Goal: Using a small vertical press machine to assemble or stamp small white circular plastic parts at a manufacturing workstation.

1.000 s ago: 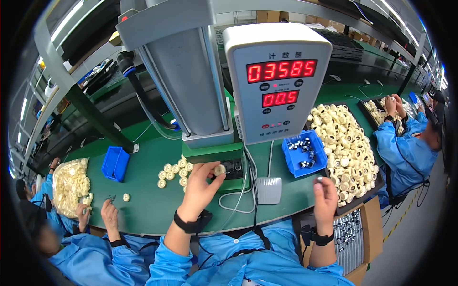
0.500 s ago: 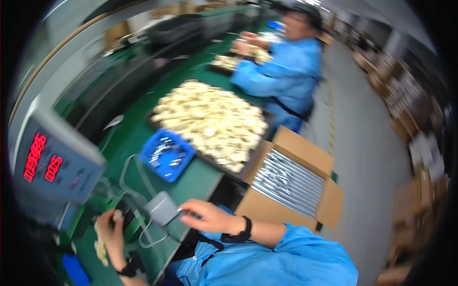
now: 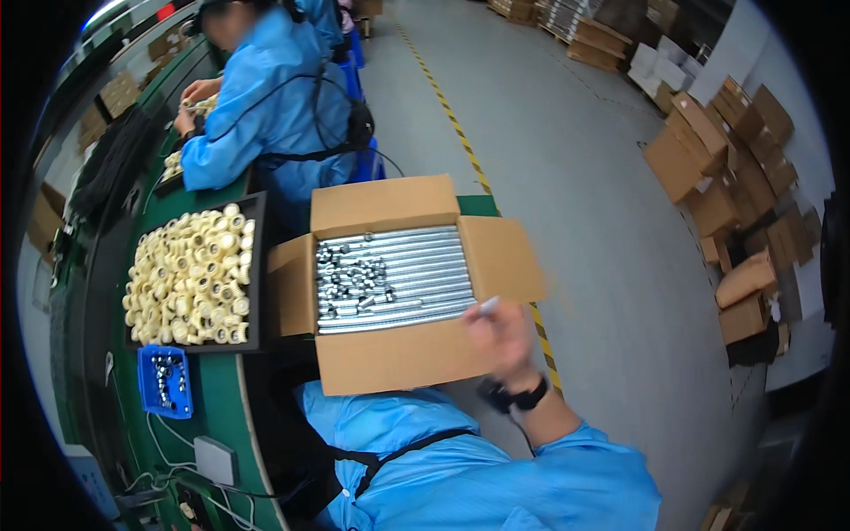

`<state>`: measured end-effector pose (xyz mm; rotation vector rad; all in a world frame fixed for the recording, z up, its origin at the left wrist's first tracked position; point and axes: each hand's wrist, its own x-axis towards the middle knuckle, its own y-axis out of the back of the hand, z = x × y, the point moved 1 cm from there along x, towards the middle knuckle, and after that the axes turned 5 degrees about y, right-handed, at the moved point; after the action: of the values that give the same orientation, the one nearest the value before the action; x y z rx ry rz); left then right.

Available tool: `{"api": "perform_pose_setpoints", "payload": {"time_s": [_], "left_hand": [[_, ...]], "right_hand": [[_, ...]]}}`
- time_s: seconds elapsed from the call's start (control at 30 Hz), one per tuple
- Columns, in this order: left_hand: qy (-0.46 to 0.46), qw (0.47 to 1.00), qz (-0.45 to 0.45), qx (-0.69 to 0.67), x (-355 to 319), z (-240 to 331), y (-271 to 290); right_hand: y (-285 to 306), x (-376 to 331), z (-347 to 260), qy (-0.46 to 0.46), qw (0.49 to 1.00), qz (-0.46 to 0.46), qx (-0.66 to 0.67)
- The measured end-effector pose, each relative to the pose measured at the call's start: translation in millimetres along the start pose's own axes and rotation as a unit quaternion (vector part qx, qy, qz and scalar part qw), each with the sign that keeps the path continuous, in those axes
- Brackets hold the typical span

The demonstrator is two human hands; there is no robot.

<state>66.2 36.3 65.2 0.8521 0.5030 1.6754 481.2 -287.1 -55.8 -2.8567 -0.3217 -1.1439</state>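
Pinching a small silvery piece (image 3: 488,305), nearly closed, the right hand (image 3: 505,338) hovers at the carton (image 3: 390,363); light, steady grip suits best. And the left hand? Out of sight.

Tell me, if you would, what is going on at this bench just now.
The person's right hand, blurred, holds a small silvery piece at the near right corner of an open cardboard box. In the box, loose metal parts lie on long silvery rows. To its left, a black tray of cream-coloured caps and a blue bin of metal bits stand on the green bench. Farther off, a co-worker in blue has both hands near cream pieces.
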Motion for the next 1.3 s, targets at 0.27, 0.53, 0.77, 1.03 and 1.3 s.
{"api": "perform_pose_setpoints", "payload": {"time_s": [0.27,0.53,0.77,1.03,1.3], "left_hand": [[-0.11,0.991,-0.028,-0.066,-6.2,-49.3,-7.2],[-0.183,0.971,0.032,-0.152,-8.8,-23.9,-31.4],[-0.226,0.953,-0.008,-0.204,-50.9,22.5,-65.4],[-0.259,0.936,-0.126,-0.204,-64.7,52.1,-93.2],[-0.266,0.931,-0.194,-0.158,-59.6,64.2,-116.3]], "right_hand": [[186.3,-18.6,124.6,-0.209,0.904,0.339,-0.155],[141.6,-156.3,259.9,-0.442,0.773,0.451,-0.062],[132.2,-127.8,258.8,-0.516,0.699,0.493,-0.045],[119.0,-154.3,316.4,-0.415,0.749,0.474,-0.205],[119.9,-145.4,304.8,-0.404,0.756,0.482,-0.181]]}}
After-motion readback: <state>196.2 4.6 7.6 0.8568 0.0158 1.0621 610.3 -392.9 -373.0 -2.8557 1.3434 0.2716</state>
